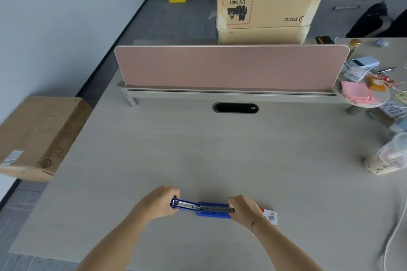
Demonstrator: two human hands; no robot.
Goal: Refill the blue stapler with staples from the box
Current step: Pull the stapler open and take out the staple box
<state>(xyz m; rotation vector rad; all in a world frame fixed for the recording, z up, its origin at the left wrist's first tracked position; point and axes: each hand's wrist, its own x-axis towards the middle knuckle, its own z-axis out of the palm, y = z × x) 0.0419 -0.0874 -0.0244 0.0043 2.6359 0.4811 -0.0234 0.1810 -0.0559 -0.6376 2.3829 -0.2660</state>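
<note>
Pale wood-grain surface [220, 149], pink divider [231, 66] along its far edge, oval cable port [235, 108] just before it. Clutter at right edge; cardboard boxes [264, 0] behind. Near the front edge, the stapler [204, 207] lies opened flat: left hand [161, 202] grips one end, right hand [244, 208] the other. Staple box [270, 215] sits partly hidden behind the right wrist.

You're seeing bright, even, soft light with only faint shadows on the desk [198, 149]. Straight lines bow toward the edges, and the right edge smears with blur.
</note>
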